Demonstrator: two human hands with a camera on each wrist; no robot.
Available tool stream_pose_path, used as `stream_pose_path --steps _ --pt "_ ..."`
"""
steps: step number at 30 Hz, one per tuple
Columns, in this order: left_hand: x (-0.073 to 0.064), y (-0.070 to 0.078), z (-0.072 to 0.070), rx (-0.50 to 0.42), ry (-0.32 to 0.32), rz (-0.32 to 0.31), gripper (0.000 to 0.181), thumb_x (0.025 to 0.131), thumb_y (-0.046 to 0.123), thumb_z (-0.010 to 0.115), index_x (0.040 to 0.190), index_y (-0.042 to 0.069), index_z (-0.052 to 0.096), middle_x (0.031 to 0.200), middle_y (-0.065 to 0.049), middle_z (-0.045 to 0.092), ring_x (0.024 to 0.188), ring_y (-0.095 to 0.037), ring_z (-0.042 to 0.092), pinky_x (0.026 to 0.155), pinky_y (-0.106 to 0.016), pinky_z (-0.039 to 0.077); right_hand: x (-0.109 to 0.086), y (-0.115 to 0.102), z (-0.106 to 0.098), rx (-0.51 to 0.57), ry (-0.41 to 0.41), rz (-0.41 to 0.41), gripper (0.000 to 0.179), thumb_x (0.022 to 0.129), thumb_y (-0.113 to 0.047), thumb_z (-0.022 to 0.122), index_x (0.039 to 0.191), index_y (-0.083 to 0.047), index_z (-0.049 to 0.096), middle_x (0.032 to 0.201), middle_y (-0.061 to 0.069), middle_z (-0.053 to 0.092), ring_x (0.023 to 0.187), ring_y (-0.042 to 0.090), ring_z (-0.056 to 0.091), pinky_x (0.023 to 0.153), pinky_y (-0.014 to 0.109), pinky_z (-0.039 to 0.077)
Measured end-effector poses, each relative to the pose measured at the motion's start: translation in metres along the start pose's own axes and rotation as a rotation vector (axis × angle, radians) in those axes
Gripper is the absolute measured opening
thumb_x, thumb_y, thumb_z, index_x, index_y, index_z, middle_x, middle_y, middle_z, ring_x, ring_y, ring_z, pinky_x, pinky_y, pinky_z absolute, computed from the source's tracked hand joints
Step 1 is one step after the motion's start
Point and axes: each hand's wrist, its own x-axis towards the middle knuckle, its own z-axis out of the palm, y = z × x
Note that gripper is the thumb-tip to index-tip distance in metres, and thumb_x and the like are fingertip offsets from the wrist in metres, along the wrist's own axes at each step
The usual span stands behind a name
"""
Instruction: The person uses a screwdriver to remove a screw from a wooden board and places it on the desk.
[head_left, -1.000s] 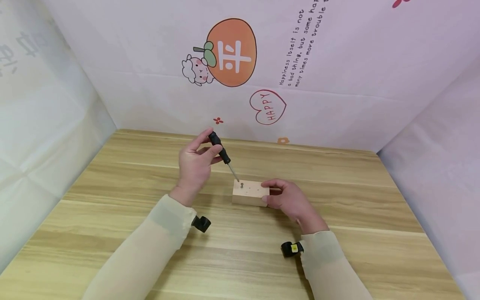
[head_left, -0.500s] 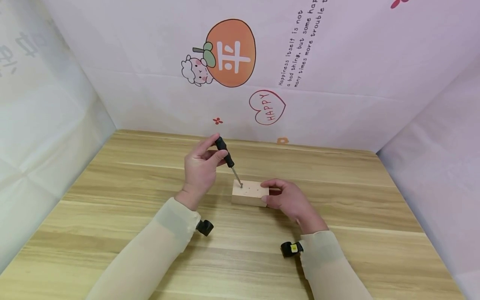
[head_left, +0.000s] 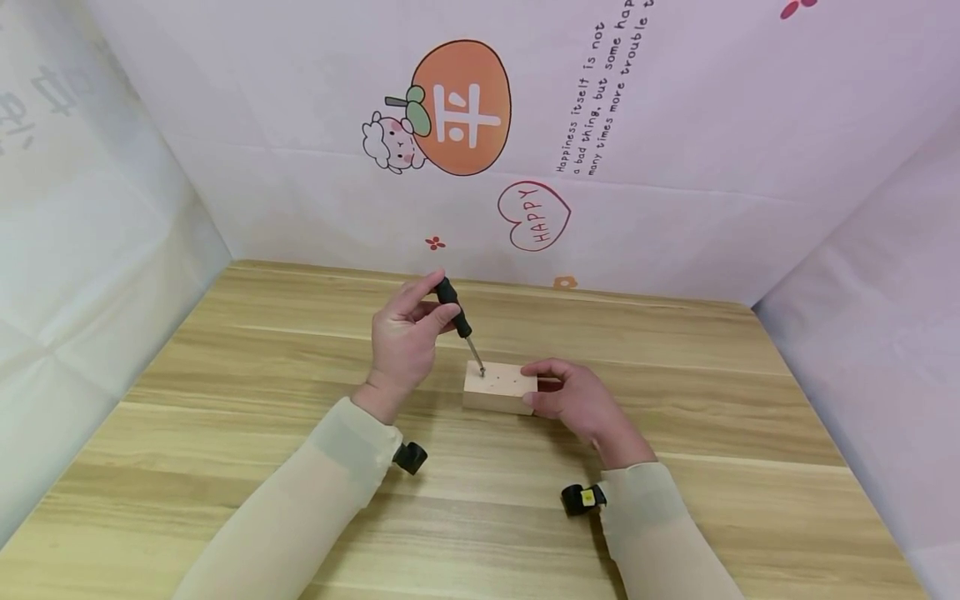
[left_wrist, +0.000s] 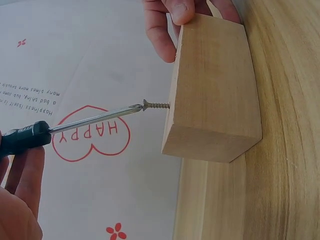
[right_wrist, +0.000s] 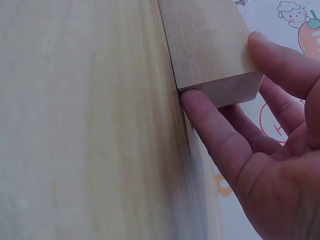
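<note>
A pale wooden block (head_left: pixel 487 400) lies on the table, with several small dark holes in its top. Near the block's left end a screw (left_wrist: pixel 159 105) stands upright, its tip in the wood and most of its thread showing. My left hand (head_left: pixel 402 348) grips the black handle of a screwdriver (head_left: pixel 454 307), one finger on the handle's end. The screwdriver leans, and its tip meets the screw's head in the left wrist view. At the block's right end my right hand (head_left: pixel 581 404) holds it between thumb and fingers; in the right wrist view a finger presses the end face.
The wood-grain table (head_left: pixel 480 517) reaches back to a white printed cloth wall (head_left: pixel 315 200), with more cloth at both sides. Black cameras (head_left: pixel 410 457) are worn at both wrists, below the sleeves' cuffs.
My left hand has moved right and slightly down with the screwdriver, whose tip has gone from beside the screw onto its head. The right hand and the block have stayed in place.
</note>
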Motion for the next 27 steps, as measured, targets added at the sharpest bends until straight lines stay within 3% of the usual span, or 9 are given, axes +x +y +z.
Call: stream_pose_path --steps 7,12,16,19,23,27 --pt "-0.0010 0.0009 0.0010 -0.024 0.000 0.031 0.050 0.082 -0.015 0.073 0.124 0.012 0.072 0.102 -0.004 0.063 0.082 -0.015 0.070 0.071 -0.042 0.060 0.0008 0.0019 -0.0011 -0.002 -0.004 -0.005 0.039 0.086 -0.006 0.079 0.123 -0.011 0.069 0.129 0.015 0.057 0.112 0.030 0.058 0.081 0.037 0.058" --pt "-0.0026 -0.0001 -0.0002 -0.017 -0.014 0.052 0.047 0.082 -0.011 0.075 0.124 0.010 0.071 0.104 -0.004 0.063 0.082 -0.019 0.070 0.071 -0.042 0.060 -0.0002 0.0008 -0.0009 -0.005 -0.001 -0.006 0.039 0.085 -0.005 0.080 0.122 -0.011 0.069 0.129 0.015 0.058 0.112 0.030 0.058 0.081 0.037 0.058" --pt "-0.0038 -0.0015 0.0000 -0.008 -0.028 0.084 0.051 0.083 -0.011 0.075 0.124 0.019 0.073 0.105 -0.005 0.063 0.082 -0.019 0.070 0.070 -0.042 0.060 -0.0003 0.0005 -0.0008 -0.008 0.005 -0.006 0.039 0.085 -0.006 0.080 0.121 -0.011 0.069 0.128 0.015 0.058 0.112 0.030 0.058 0.081 0.037 0.058" --pt "-0.0033 -0.0009 0.0011 0.004 -0.027 0.098 0.050 0.082 -0.014 0.073 0.125 0.012 0.072 0.104 -0.005 0.063 0.082 -0.015 0.069 0.071 -0.041 0.060 -0.0002 0.0004 -0.0006 -0.010 0.009 -0.004 0.039 0.084 -0.006 0.080 0.121 -0.012 0.070 0.127 0.014 0.058 0.111 0.029 0.059 0.080 0.036 0.058" --pt "-0.0022 0.0022 0.0018 0.052 -0.029 0.093 0.044 0.081 -0.016 0.072 0.124 -0.009 0.063 0.103 -0.007 0.063 0.082 -0.013 0.069 0.071 -0.040 0.061 0.0002 0.0005 -0.0007 -0.001 0.002 -0.005 0.039 0.085 -0.005 0.080 0.122 -0.011 0.069 0.127 0.015 0.058 0.110 0.030 0.060 0.080 0.037 0.058" --pt "-0.0029 0.0044 0.0023 0.097 -0.053 0.075 0.043 0.081 -0.014 0.073 0.123 -0.010 0.064 0.107 -0.012 0.063 0.084 -0.017 0.069 0.070 -0.039 0.061 0.0007 0.0005 -0.0009 0.009 0.000 -0.006 0.039 0.085 -0.004 0.079 0.122 -0.010 0.069 0.127 0.015 0.059 0.110 0.029 0.060 0.080 0.037 0.058"
